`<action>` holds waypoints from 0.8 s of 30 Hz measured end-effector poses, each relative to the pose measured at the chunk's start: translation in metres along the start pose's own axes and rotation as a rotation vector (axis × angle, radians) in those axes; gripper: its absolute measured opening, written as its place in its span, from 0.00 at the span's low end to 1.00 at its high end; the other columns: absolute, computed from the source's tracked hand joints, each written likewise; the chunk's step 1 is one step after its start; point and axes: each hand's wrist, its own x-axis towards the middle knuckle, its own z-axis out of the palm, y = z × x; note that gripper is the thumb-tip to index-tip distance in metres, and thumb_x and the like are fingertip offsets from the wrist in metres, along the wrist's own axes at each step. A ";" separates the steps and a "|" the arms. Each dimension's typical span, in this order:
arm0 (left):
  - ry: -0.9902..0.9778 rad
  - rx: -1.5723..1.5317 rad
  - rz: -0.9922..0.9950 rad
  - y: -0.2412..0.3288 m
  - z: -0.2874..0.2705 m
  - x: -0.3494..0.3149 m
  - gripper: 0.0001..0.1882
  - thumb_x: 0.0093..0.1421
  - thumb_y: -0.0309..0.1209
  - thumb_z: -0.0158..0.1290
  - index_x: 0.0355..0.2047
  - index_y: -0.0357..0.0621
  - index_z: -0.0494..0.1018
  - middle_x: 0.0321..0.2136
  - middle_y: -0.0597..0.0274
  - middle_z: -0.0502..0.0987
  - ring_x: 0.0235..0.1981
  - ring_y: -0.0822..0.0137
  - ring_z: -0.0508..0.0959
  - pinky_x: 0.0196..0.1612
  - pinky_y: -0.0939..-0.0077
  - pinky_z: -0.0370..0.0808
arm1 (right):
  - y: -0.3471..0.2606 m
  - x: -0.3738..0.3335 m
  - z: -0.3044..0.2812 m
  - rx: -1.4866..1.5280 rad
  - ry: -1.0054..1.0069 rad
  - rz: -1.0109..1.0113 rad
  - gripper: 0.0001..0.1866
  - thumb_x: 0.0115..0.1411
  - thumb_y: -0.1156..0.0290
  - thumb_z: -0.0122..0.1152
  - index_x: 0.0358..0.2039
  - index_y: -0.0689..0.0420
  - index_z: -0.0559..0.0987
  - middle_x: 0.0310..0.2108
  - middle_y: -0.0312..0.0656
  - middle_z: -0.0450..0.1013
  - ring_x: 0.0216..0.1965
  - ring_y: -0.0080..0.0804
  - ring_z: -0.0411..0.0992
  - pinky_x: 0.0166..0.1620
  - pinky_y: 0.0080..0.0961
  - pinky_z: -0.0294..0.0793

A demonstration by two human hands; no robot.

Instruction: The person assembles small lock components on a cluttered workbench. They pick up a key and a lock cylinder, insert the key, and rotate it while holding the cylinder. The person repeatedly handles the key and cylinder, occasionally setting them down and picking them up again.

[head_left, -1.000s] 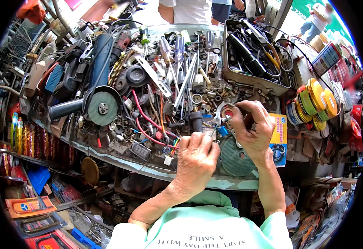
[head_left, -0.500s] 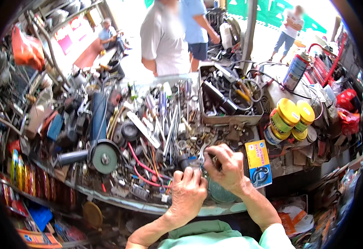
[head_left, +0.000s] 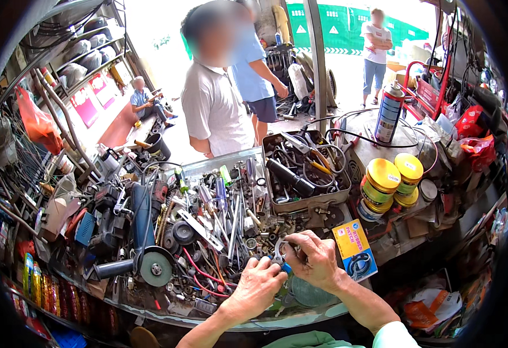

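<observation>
Both hands meet over the cluttered workbench (head_left: 149,301): the right hand (head_left: 317,258) curls its fingers tightly around a small metal part (head_left: 279,250), and the left hand (head_left: 258,285), at seven o'clock from it, pinches a small blue piece (head_left: 287,268). That part is silvery, curved, mostly hidden. A yellow-and-blue card packet (head_left: 352,250) lies at three o'clock, an angle grinder (head_left: 143,232) at nine.

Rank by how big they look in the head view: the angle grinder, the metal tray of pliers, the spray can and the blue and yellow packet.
1. metal tray of pliers
2. angle grinder
3. spray can, farther away, so unsure against the next
4. blue and yellow packet
</observation>
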 end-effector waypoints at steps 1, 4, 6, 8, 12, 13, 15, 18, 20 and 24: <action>-0.012 0.020 -0.003 0.001 -0.002 0.000 0.16 0.37 0.27 0.59 0.30 0.48 0.71 0.30 0.64 0.68 0.38 0.62 0.68 0.40 0.66 0.63 | 0.000 0.000 0.001 0.000 -0.005 -0.013 0.11 0.47 0.79 0.66 0.34 0.60 0.77 0.25 0.40 0.74 0.13 0.23 0.69 0.17 0.19 0.68; -0.051 0.095 0.002 0.000 -0.004 -0.004 0.17 0.36 0.28 0.59 0.31 0.49 0.72 0.30 0.65 0.69 0.40 0.62 0.68 0.42 0.68 0.63 | -0.002 -0.002 0.002 0.009 -0.025 -0.034 0.12 0.47 0.76 0.64 0.34 0.57 0.75 0.26 0.41 0.74 0.17 0.34 0.72 0.19 0.27 0.71; 0.131 -0.089 0.021 -0.022 -0.001 0.002 0.12 0.42 0.24 0.54 0.31 0.46 0.72 0.29 0.61 0.71 0.37 0.61 0.70 0.42 0.65 0.63 | 0.006 0.001 0.003 -0.038 -0.003 -0.054 0.11 0.48 0.76 0.64 0.34 0.58 0.74 0.26 0.41 0.74 0.17 0.34 0.72 0.19 0.26 0.71; 0.582 -0.116 -0.030 -0.037 0.001 0.006 0.10 0.42 0.21 0.56 0.28 0.43 0.73 0.19 0.61 0.71 0.24 0.59 0.71 0.34 0.65 0.66 | 0.011 0.004 0.004 -0.018 0.017 -0.068 0.10 0.48 0.78 0.63 0.32 0.58 0.74 0.26 0.42 0.73 0.18 0.35 0.72 0.20 0.26 0.71; 0.795 -0.302 -0.342 -0.030 -0.029 -0.004 0.08 0.45 0.21 0.61 0.28 0.42 0.77 0.21 0.64 0.76 0.25 0.64 0.72 0.34 0.69 0.64 | 0.011 0.008 -0.002 -0.070 0.066 0.008 0.10 0.49 0.80 0.62 0.33 0.58 0.75 0.26 0.42 0.73 0.19 0.34 0.73 0.21 0.26 0.72; 0.729 -0.295 -0.325 -0.028 -0.029 -0.011 0.08 0.44 0.22 0.62 0.27 0.43 0.77 0.21 0.65 0.76 0.25 0.64 0.72 0.35 0.70 0.64 | 0.011 0.005 -0.001 -0.069 0.076 0.011 0.10 0.49 0.80 0.63 0.33 0.58 0.75 0.26 0.41 0.74 0.19 0.34 0.74 0.22 0.25 0.73; 0.607 -0.281 -0.278 -0.026 -0.029 -0.022 0.08 0.44 0.22 0.62 0.26 0.44 0.78 0.20 0.66 0.75 0.25 0.65 0.71 0.37 0.71 0.63 | 0.009 0.001 0.001 -0.077 0.082 0.015 0.10 0.49 0.79 0.63 0.33 0.58 0.76 0.27 0.40 0.75 0.20 0.31 0.74 0.23 0.23 0.75; 0.386 -0.279 -0.078 -0.026 -0.020 -0.025 0.11 0.38 0.20 0.61 0.26 0.42 0.78 0.23 0.67 0.74 0.30 0.66 0.72 0.39 0.72 0.65 | 0.005 0.002 0.006 -0.066 0.026 0.018 0.10 0.49 0.79 0.63 0.33 0.58 0.76 0.27 0.40 0.74 0.19 0.30 0.74 0.22 0.23 0.74; 0.299 -0.278 -0.011 -0.018 -0.007 -0.023 0.15 0.38 0.20 0.60 0.30 0.46 0.77 0.25 0.68 0.73 0.35 0.64 0.72 0.42 0.68 0.64 | 0.001 0.001 0.009 -0.041 0.013 0.043 0.10 0.49 0.79 0.62 0.34 0.57 0.77 0.26 0.40 0.73 0.18 0.30 0.73 0.21 0.23 0.73; 0.116 -0.128 0.079 -0.010 0.008 -0.013 0.19 0.38 0.24 0.58 0.35 0.48 0.75 0.31 0.63 0.69 0.41 0.62 0.69 0.46 0.65 0.63 | 0.000 0.000 0.010 -0.061 -0.002 0.024 0.10 0.49 0.79 0.63 0.34 0.58 0.76 0.26 0.41 0.74 0.18 0.31 0.73 0.20 0.23 0.72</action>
